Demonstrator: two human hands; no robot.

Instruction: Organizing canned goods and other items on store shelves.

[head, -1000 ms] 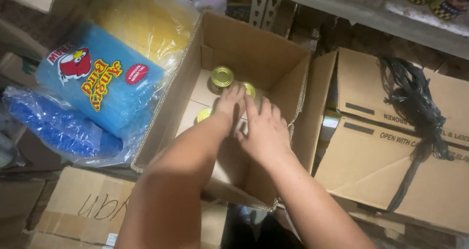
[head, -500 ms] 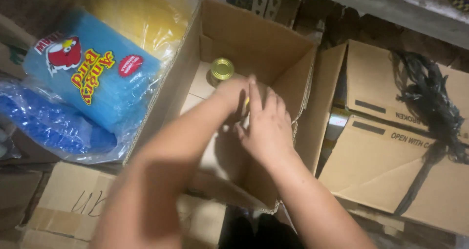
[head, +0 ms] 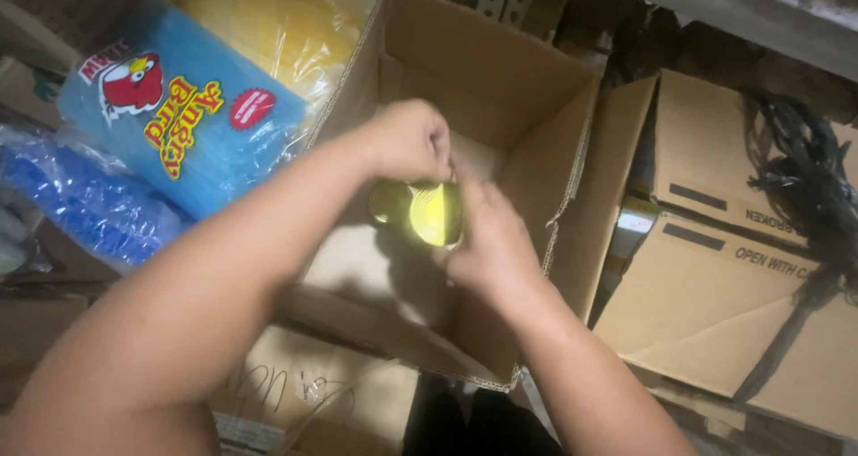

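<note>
Cans point(head: 420, 213), gold-lidded, clamped between both hands over open cardboard box point(head: 500, 89): left hand point(head: 407, 139) curled closed on top, right hand point(head: 492, 241) cupped under the side, steadying the cluster. Blue plastic pack point(head: 179, 125) alongside, left.

Open brown cardboard box point(head: 500, 89) at centre, flaps raised. Left of it, blue plastic pack point(head: 179, 125) bearing red-and-yellow label; yellow pack point(head: 268, 18) behind, darker blue bag point(head: 80, 206) below. Right, closed brown carton point(head: 742, 286) printed with black bars.
</note>
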